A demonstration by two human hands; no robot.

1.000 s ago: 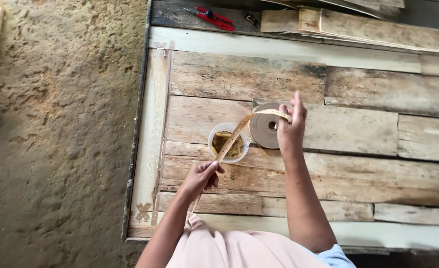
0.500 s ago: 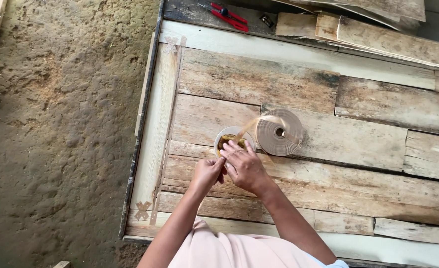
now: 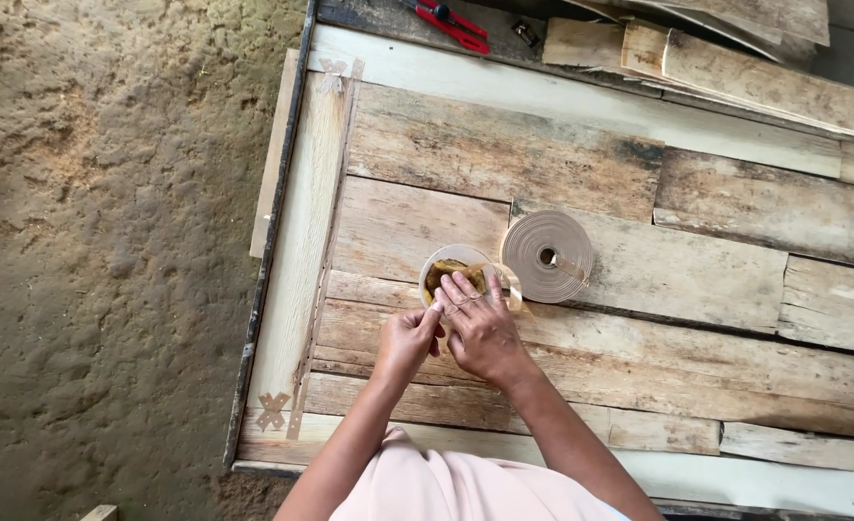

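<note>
Fingers of both hands pinch a tan paper strip [image 3: 500,277] over the glue cup [image 3: 446,262]: left hand [image 3: 406,344], right hand [image 3: 480,323]. Tape roll [image 3: 546,257] lies just beyond, right.

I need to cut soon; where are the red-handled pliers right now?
In the head view, the red-handled pliers lie at the bench's far edge, left of the stacked boards.

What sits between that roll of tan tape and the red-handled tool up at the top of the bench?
In the head view, only bare weathered planks and a pale board lie between the tape roll and the red-handled tool; nothing rests on them there.
</note>
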